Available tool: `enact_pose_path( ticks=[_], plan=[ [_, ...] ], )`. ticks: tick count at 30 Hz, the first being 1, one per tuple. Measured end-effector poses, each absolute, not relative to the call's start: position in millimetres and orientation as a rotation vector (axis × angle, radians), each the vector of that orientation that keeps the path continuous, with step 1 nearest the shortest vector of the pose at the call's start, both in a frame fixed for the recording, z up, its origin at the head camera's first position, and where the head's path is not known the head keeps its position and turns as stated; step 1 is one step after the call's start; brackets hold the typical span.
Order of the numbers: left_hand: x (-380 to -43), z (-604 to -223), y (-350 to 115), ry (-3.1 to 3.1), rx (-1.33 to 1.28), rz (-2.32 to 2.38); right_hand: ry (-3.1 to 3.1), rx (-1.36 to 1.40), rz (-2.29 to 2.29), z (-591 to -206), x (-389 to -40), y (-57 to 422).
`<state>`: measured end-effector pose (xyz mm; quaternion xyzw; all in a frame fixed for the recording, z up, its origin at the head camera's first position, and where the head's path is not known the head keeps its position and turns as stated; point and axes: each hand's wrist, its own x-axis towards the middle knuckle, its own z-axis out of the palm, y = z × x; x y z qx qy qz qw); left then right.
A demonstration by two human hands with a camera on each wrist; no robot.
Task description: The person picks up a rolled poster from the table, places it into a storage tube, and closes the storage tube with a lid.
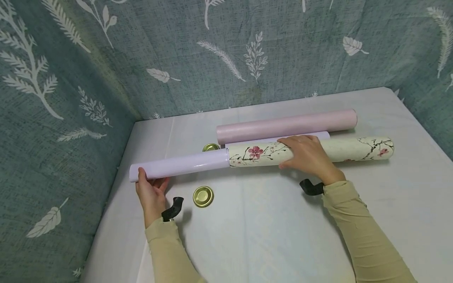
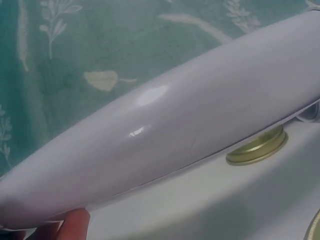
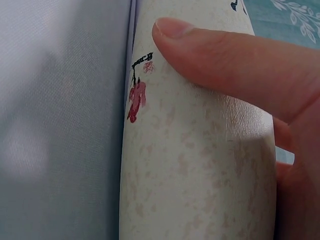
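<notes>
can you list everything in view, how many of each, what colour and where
Floral tube: 1, cream with pink blossoms, in front of the pink tube
Lavender tubes: 2, pale lavender, one meeting the floral tube's left end, one behind the floral tube
Pink tube: 1, pale pink, farthest back
Round lids: 2, gold, one near the left wrist, one partly hidden behind the lavender tube
Table: 1, white, under everything
Leaf-print backdrop: green-grey and white, behind and beside the table
Wrist pieces: 2, black, one per wrist
Sleeves: 2, beige, on the forearms
Left hand: 1, bare, holding the lavender tube's left end
Right hand: 1, bare, gripping the floral tube
</notes>
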<state>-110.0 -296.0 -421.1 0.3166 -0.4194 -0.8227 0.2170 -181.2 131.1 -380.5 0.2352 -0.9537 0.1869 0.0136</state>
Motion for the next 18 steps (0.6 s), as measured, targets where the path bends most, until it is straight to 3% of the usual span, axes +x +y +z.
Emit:
enact_pose_path(
  ticks=[12, 18],
  plan=[
    [-111.3, -420.3, -299.7, -1.078, 0.737, -2.385, -2.977, 0.783, 0.548, -382.2, -180.5, 131.8],
    [-114.3, -422.7, -294.7, -1.114, 0.510, -2.588, -2.976, 0.786, 0.526, -383.2, -180.5, 131.9]
  ],
)
